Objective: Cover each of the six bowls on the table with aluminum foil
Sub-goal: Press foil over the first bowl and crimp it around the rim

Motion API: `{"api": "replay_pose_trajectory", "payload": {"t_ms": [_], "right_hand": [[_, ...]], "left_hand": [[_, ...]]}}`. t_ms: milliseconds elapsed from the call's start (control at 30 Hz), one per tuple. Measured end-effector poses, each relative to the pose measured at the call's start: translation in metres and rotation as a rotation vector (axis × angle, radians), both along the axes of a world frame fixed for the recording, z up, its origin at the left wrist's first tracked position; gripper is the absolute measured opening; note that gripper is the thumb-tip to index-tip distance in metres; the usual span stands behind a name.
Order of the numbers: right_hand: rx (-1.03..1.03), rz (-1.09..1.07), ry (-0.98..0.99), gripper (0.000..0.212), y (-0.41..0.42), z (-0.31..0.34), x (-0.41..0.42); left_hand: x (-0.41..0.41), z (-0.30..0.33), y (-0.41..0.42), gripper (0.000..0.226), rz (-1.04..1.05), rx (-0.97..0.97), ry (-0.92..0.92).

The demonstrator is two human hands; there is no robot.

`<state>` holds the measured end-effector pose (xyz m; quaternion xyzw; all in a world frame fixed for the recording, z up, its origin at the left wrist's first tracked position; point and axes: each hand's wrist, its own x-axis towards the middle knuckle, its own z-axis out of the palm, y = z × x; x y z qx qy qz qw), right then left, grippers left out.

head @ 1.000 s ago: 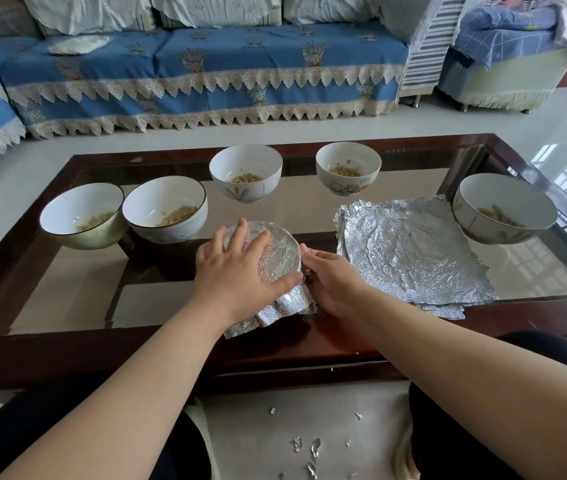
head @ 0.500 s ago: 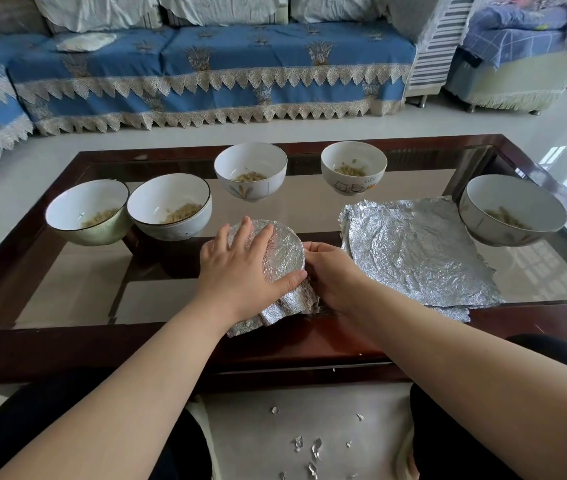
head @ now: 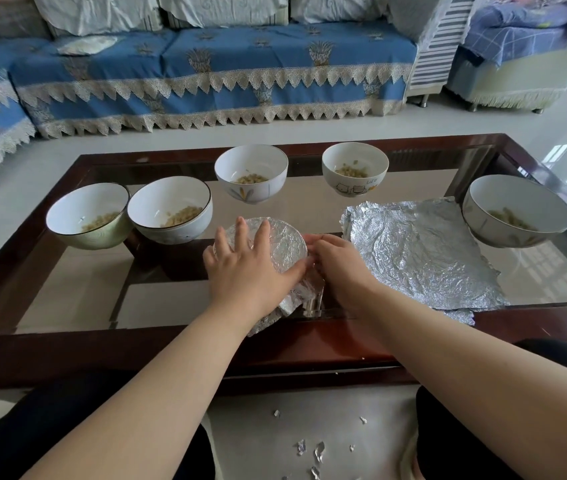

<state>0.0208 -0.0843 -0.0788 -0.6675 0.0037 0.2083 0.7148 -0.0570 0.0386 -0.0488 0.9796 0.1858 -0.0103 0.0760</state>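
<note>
Foil-wrapped bowl (head: 275, 237): near front edge of tabletop (head: 67, 299), between both hands. Left hand (head: 247, 268) spread flat on top, pinning the sheet. Right hand (head: 339, 268) curled against the side, likely crimping foil under the rim. Spare foil sheets (head: 424, 251) just right, ready. Five open bowls (head: 171, 211) arced behind, awaiting cover.

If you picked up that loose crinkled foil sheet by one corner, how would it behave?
The crinkled silver foil sheet would probably flop and bend, since it looks thin and creased. It is likely very light. It may tear easily: small foil scraps lie on the floor.
</note>
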Motion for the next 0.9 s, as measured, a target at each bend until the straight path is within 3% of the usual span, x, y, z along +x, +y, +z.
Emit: {"api": "replay_pose_trajectory", "payload": {"t_ms": [133, 333, 433, 533, 600, 900], "right_hand": [[0.037, 0.117, 0.0, 0.009, -0.004, 0.001, -0.007], [0.166, 0.224, 0.115, 0.022, -0.005, 0.007, -0.004], [0.261, 0.299, 0.179, 0.021, -0.007, 0.009, -0.004], [0.362, 0.335, 0.23, 0.034, -0.006, 0.006, -0.002], [0.408, 0.362, 0.221, 0.03, -0.007, 0.006, -0.002], [0.424, 0.185, 0.237, 0.017, -0.003, -0.01, -0.003]], "left_hand": [[0.004, 0.005, -0.003, 0.116, 0.011, -0.045, 0.074], [-0.003, 0.014, 0.021, 0.114, -0.101, -0.063, 0.163], [-0.005, 0.012, 0.028, 0.115, -0.123, -0.023, 0.159], [-0.006, 0.007, 0.029, 0.112, -0.128, -0.012, 0.136], [-0.007, 0.004, 0.03, 0.111, -0.128, -0.03, 0.114], [-0.009, 0.001, 0.031, 0.107, -0.114, -0.062, 0.048]]}}
